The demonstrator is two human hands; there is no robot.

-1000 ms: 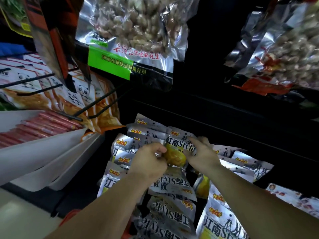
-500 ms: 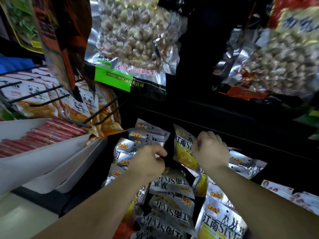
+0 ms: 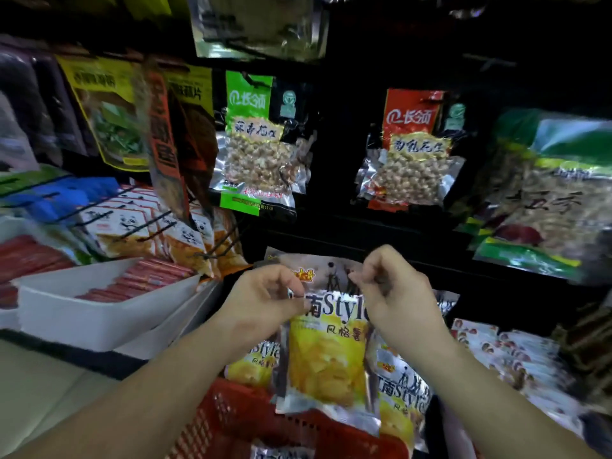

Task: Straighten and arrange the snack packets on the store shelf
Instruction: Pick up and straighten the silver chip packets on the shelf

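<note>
Snack packet: flat, glossy silver foil with a yellow panel, hung upright before the dark shelf, above a red lattice plastic basket. Left hand and right hand each pinched its crinkled top edge, fingers curled. Matching packets lay just behind.

Your dark shelf carried yellow chip packets piled near the middle, white-and-red packets to their right, and a white tray of red sticks at left.
</note>
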